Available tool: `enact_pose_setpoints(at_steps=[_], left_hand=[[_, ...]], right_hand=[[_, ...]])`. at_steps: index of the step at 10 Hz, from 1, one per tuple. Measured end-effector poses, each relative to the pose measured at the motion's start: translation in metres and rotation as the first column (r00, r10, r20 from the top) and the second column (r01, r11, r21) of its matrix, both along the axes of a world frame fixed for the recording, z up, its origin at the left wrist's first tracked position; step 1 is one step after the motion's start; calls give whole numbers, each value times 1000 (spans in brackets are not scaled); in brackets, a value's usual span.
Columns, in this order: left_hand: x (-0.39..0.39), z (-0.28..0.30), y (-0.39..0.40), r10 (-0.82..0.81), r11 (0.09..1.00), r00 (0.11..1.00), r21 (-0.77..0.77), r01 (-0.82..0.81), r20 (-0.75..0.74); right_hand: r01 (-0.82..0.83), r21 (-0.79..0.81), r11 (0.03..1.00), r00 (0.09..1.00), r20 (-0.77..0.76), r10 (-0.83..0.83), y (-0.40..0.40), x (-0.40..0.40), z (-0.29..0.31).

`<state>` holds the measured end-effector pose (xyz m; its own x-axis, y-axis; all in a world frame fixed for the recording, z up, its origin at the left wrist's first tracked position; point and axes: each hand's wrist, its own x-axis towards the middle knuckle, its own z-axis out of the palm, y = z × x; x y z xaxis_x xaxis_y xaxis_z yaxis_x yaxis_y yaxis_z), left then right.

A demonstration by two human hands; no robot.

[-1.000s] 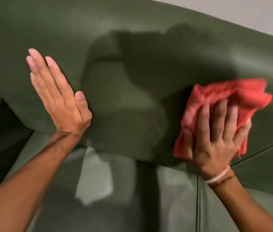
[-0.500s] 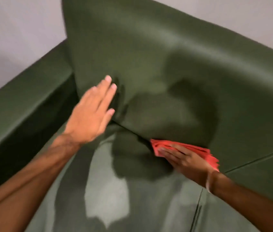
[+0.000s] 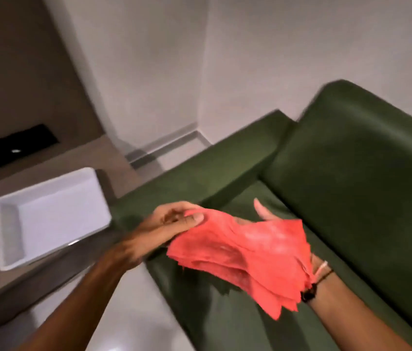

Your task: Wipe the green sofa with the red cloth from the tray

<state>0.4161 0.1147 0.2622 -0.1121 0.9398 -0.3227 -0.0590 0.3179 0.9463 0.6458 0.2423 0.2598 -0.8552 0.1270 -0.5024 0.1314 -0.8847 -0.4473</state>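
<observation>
The red cloth (image 3: 243, 252) hangs in the air above the seat of the green sofa (image 3: 356, 173), held by both hands. My left hand (image 3: 172, 221) pinches its left corner between thumb and fingers. My right hand (image 3: 265, 214) lies palm up under the cloth, mostly hidden by it, with only the thumb and wrist showing. The white tray (image 3: 48, 214) stands empty on a low brown surface to the left of the sofa's armrest (image 3: 207, 173).
A white wall and its corner rise behind the sofa. A pale glossy floor (image 3: 134, 300) shows between the tray's surface and the sofa. A dark slot (image 3: 15, 145) sits in the brown surface behind the tray.
The view has swung left from the backrest to the armrest and tray. My right hand has lifted the cloth off the sofa, and my left hand has come over and taken its corner.
</observation>
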Motion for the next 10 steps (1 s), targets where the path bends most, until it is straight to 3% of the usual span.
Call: enact_pose_setpoints(at_steps=[1,2,3,4,5,6,7,8,9,10], left_hand=[[-100,3,-72,291,957,957,-17,-291,-2],[-182,-5,-139,463,885,885,-39,-465,-39],[-247,-24,-187,608,786,787,-57,-615,-101],[-291,-55,-203,688,707,701,-48,-706,-188],[-320,-90,-197,733,635,628,-70,-770,-261],[-342,-128,-182,744,576,575,-111,-810,-341],[-358,-146,-182,619,592,621,-235,-771,-480],[-376,-118,-190,395,678,607,-227,-699,-690],[-404,-37,-173,214,772,424,-113,-626,-880],[-425,78,-148,230,854,52,175,-490,-972]], right_hand=[[-19,7,1000,995,95,18,-30,-114,11],[1,38,999,992,127,-6,-64,-207,6],[-100,287,953,977,208,40,-98,-293,-19],[-137,659,740,918,365,-154,-124,-360,-54],[-215,805,553,844,438,-310,-128,-413,-89],[-357,771,527,772,561,-298,-112,-455,-123],[-405,671,621,769,617,-166,-92,-480,-127],[-301,783,544,859,471,-202,-69,-481,-72],[-36,878,477,993,85,-80,-59,-461,76],[233,898,372,967,-254,9,-44,-434,241]])
